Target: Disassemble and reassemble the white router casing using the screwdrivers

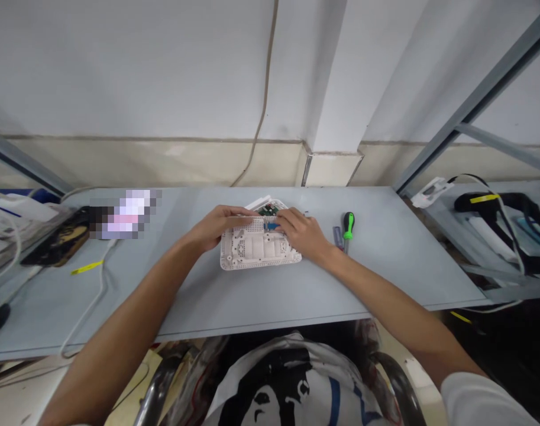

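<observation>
A white perforated plastic housing (pixel 263 248) lies tilted on the grey table, its ribbed inner side facing me. Behind its upper edge shows a green circuit board (pixel 268 209) in another white part. My left hand (pixel 219 226) grips the housing's upper left edge, thumb along the rim. At the upper right, my right hand (pixel 303 232) has its fingers bent together over the edge, beside a small blue piece (pixel 272 226). Whether those fingers pinch the blue piece or only the housing is hard to make out.
Right of the housing lie a green-and-black screwdriver (pixel 348 227) and a small dark bluish item (pixel 338 236). A lit phone (pixel 128 216), a dark phone (pixel 59 236) and white cables are on the left. Metal frames flank the table (pixel 252 307).
</observation>
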{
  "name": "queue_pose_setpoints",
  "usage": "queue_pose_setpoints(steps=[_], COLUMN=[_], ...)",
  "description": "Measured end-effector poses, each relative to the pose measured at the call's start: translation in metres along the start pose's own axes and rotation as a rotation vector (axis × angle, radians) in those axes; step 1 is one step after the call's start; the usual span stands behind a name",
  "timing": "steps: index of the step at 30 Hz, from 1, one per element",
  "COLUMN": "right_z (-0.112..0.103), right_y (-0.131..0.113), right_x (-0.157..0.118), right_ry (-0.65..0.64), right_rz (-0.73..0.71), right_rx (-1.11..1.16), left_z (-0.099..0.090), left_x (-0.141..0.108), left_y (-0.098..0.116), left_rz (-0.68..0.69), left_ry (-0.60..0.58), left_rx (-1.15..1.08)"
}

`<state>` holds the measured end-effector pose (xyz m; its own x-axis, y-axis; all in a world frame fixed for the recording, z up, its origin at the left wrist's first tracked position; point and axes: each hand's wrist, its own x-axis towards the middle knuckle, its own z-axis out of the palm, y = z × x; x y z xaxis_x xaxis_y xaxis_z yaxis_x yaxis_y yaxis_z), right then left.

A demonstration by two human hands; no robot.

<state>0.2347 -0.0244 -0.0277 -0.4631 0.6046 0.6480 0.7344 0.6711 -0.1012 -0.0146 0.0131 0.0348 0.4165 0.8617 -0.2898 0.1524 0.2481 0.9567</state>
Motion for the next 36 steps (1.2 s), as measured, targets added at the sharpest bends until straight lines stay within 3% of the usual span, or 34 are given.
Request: queue_pose_setpoints(steps=[5, 11, 16, 27, 36], right_z=[0.001, 0.002, 0.008, 0.027, 0.034], right_y=[0.008, 0.008, 0.006, 0.021, 0.019], right_x=[-0.001, -0.004, -0.005, -0.009, -0.009], right_ry=[-0.044, 0.044, 0.158, 0.109, 0.138], right_rz=[0.017, 0.017, 0.0, 0.013, -0.004], right_rx=[-0.036, -0.038, -0.036, 0.288, 0.239], left_z=[0.014, 0.025, 0.024, 0.025, 0.018], left_x=[0.003, -0.002, -0.006, 0.0, 0.007], left_y=[-0.002, -0.002, -0.001, -0.007, -0.014], left_rz=[0.058, 0.127, 0.144, 0.133, 0.161], left_ry=[0.136, 0.229, 0.246, 0.279, 0.325], left_rx=[-0.024, 0.058, 0.068, -0.015, -0.007])
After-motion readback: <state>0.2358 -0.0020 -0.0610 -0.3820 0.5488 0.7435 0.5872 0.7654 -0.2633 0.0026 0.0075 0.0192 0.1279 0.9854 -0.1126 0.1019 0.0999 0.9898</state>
